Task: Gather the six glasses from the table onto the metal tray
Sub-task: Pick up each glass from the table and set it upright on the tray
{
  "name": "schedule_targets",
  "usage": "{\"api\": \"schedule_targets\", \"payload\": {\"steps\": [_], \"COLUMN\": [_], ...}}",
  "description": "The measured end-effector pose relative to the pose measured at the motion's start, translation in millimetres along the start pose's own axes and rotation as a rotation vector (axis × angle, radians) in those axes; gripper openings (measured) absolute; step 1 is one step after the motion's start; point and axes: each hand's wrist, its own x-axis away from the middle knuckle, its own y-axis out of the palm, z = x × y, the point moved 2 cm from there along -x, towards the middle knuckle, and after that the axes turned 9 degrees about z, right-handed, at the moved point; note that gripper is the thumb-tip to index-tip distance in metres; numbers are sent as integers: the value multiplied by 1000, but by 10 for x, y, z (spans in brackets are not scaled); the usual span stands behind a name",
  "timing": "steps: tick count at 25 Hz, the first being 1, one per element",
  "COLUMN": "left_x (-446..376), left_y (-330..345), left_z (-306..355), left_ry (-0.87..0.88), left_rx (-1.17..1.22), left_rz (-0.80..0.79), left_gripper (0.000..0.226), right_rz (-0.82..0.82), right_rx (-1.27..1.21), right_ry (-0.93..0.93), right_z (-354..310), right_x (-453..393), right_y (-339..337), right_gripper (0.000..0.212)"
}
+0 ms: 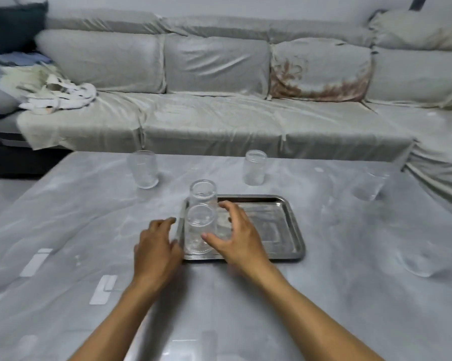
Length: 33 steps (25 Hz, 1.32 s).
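A metal tray (285,230) lies in the middle of the grey table. Two clear glasses stand on its left side, a near glass (197,226) and a far glass (203,192) right behind it. My right hand (235,238) is open beside the near glass, fingers spread around its right side, thumb close to its base. My left hand (157,246) rests open at the tray's left edge. Off the tray stand a back-left glass (143,169), a back-middle glass (255,167), a blurred right glass (369,186) and a near-right glass (419,263).
A grey sofa (219,113) runs along the far side of the table, with crumpled cloth (50,87) on its left end. White tape strips (103,289) are stuck on the table at the near left.
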Motion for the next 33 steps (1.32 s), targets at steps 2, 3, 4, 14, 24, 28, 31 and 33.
{"api": "schedule_targets", "payload": {"steps": [2, 3, 4, 14, 24, 28, 31, 33], "left_x": [119, 206, 305, 592, 616, 595, 546, 467], "left_y": [-106, -135, -129, 241, 202, 193, 98, -12], "left_z": [240, 358, 470, 796, 839, 820, 836, 826], "left_ry": [235, 315, 369, 524, 312, 55, 35, 68], "left_rx": [49, 76, 82, -24, 282, 642, 825, 848], "left_rz": [177, 195, 182, 5, -38, -269, -233, -117], "left_gripper": [50, 51, 52, 57, 38, 74, 80, 74], "right_rz": [78, 106, 130, 319, 390, 191, 12, -27], "right_rx": [-1, 36, 88, 748, 302, -646, -947, -950], "right_ry": [52, 65, 74, 511, 328, 540, 662, 634], "right_z": [137, 229, 326, 1479, 1151, 466, 140, 68], "right_x": [139, 205, 268, 626, 348, 252, 226, 212], "right_y": [-362, -569, -795, -2775, -2240, -1431, -1018, -885], "right_gripper": [63, 58, 52, 69, 17, 17, 14, 5]}}
